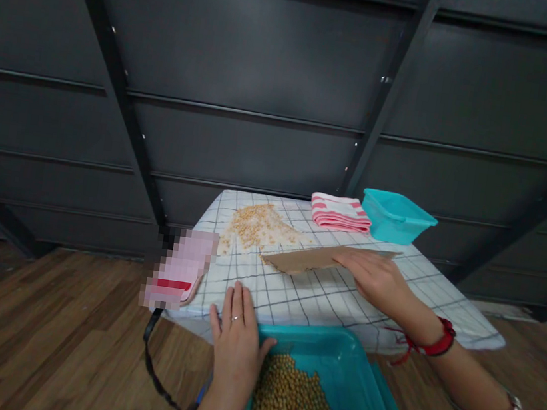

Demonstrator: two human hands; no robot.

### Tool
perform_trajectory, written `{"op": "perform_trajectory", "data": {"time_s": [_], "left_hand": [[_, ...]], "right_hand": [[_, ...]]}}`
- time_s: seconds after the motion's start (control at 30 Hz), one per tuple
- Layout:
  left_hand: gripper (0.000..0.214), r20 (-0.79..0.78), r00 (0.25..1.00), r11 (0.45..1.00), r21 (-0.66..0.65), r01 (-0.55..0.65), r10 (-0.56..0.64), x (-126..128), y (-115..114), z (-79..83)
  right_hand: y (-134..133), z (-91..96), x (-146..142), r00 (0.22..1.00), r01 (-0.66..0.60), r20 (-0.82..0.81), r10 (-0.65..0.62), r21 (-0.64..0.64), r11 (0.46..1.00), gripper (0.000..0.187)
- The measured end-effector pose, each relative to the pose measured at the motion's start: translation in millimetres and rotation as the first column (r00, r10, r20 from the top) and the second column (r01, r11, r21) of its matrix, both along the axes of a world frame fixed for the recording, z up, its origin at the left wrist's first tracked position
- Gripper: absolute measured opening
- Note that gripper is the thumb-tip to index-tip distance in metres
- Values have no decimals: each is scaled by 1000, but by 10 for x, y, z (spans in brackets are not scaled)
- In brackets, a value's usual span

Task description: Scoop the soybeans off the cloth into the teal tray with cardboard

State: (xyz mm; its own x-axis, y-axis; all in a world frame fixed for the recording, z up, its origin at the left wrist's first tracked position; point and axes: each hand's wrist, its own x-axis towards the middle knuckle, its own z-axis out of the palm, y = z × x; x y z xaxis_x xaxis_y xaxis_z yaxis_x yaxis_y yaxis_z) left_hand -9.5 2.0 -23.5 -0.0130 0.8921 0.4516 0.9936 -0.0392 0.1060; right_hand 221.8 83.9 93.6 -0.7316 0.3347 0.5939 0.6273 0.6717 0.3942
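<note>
My right hand (375, 277) grips a brown piece of cardboard (304, 259) by its right part, holding it tilted over the table. Left of the cardboard's edge, yellowish beans or grains (255, 223) lie spread on the checked tablecloth (286, 297), mixed with something whitish. My left hand (238, 338) rests at the table's front edge with fingers stretched out, its thumb by the rim of a teal plastic tub (340, 345). Inside that tub is a heap of round, brownish-yellow beans (295, 403).
A folded pink-and-white towel (340, 212) and a small turquoise basket (395, 218) stand at the table's back right. On the left edge lies a blurred pink phone (185, 264), with a black strap (152, 357) hanging below. A dark panelled wall (258, 48) rises behind.
</note>
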Motion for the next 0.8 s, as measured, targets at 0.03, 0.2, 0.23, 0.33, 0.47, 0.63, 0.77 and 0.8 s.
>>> {"op": "perform_trajectory", "data": {"time_s": [0.03, 0.2, 0.23, 0.33, 0.47, 0.63, 0.77, 0.8], "left_hand": [[71, 0, 1000, 1000, -2, 0, 0, -1, 1, -2], [71, 21, 999, 1000, 2, -24, 24, 24, -1, 36], [71, 24, 999, 1000, 3, -31, 31, 31, -2, 47], [69, 11, 999, 999, 8, -38, 38, 39, -7, 64], [67, -12, 1000, 1000, 5, -18, 18, 23, -9, 47], [67, 1, 1000, 1000, -7, -13, 13, 12, -6, 33], [67, 9, 1000, 1000, -15, -15, 15, 23, -4, 52], [67, 12, 1000, 1000, -16, -22, 22, 26, -5, 56]], "right_hand": [[-14, 24, -6, 1000, -6, -10, 6, 14, 1000, 38], [56, 49, -94, 999, 31, -26, -30, 66, 997, 38], [70, 33, -111, 999, 41, -20, -40, 56, 998, 39], [53, -15, -134, 999, 39, 2, -39, 36, 999, 36], [-86, -15, -103, 999, 7, 47, -9, 46, 999, 32], [-227, -17, 1, 1000, -3, 26, 2, 31, 1000, 36], [-202, -20, 44, 1000, 14, -16, -14, -8, 1000, 40], [-182, -11, 38, 999, 30, -16, -30, -1, 1000, 40]]}}
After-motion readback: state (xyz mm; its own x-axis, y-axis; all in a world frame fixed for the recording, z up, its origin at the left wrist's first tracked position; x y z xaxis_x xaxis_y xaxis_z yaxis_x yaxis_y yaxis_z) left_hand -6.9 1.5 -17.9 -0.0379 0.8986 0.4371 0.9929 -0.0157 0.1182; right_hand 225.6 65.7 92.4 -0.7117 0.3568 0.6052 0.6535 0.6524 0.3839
